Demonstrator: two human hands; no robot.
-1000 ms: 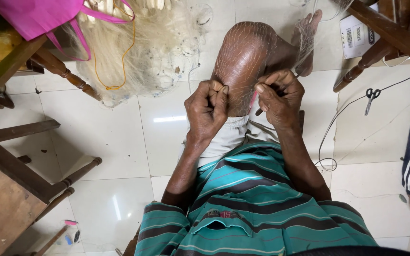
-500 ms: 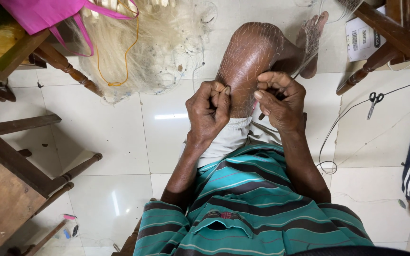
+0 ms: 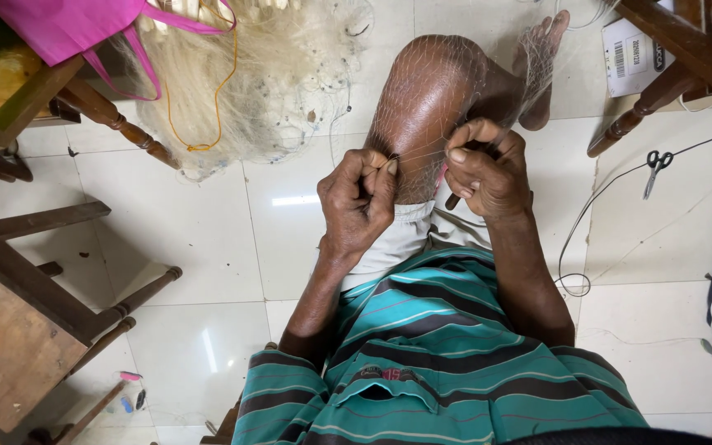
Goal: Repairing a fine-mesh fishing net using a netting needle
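Head view: fine net (image 3: 422, 91) lies draped over the raised knee (image 3: 430, 107), far of both hands. Left hand (image 3: 360, 202) has its fingers closed, pinching a mesh strand at the knee's near edge. Right hand (image 3: 484, 169) has its fingers curled shut around a dark slender tool (image 3: 452, 200); its tip is hidden. Judgement: keep the pinched strand taut against the knee and work the tool close beside the left pinch. Loose net heap (image 3: 265, 82) lies far left on the floor, scissors (image 3: 657, 165) far right.
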